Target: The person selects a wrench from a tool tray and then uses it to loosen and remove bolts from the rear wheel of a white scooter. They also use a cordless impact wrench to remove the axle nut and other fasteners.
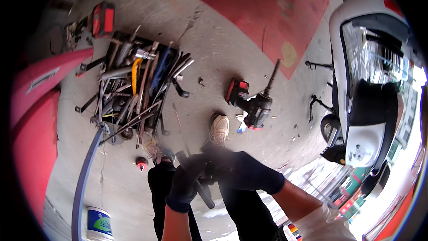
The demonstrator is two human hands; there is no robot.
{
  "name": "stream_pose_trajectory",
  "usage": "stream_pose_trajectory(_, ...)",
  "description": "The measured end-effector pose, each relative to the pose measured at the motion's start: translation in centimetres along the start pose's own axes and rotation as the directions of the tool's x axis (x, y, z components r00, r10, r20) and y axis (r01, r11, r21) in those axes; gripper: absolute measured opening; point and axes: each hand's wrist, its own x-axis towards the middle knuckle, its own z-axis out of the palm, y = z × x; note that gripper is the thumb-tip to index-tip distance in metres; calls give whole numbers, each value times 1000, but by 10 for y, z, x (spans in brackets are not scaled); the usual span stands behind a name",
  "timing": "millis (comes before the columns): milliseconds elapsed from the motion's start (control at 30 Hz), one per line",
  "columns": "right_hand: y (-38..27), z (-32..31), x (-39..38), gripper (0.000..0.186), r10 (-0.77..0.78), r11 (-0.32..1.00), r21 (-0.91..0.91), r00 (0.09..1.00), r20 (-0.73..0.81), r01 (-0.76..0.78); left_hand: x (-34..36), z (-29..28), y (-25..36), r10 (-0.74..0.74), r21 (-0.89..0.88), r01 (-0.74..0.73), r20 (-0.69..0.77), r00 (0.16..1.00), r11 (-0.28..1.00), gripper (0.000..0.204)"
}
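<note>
My left hand [185, 180], in a dark glove, is closed around a dark bar-shaped thing whose lower end [206, 197] sticks out below the fingers. What exactly it is I cannot make out. Against it, on the right, is my right hand [236, 167], also dark-gloved; motion smears its fingers and hides what they touch. A thin rod [179, 127] runs up and away from beside my left hand; whether it is held or lies on the floor is unclear. Both hands are above my legs, near a beige shoe [219, 129].
A heap of wrenches and other hand tools [133, 85] lies ahead to the left. Ahead right is a cordless power tool [256, 107] with a long bit. A red-and-black battery [103, 20], white-and-blue bucket [99, 223], blue-grey bar [87, 178] and white scooter [363, 145] surround me.
</note>
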Motion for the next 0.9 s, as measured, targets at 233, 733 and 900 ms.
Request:
stream_pose_trajectory(233,124,-89,-60,58,161,982,79,530,-833,-173,5,40,0,-100,188,74,129,987,979,26)
stream_pose_trajectory(733,170,-85,60,54,64,993,103,461,-885,61,7,62,0,-34,-55,49,239,970,997,49)
stream_pose_trajectory(900,157,-105,13,43,168,976,59,552,-817,-211,-42,91,-13,-229,-50,233,83,970,971,36)
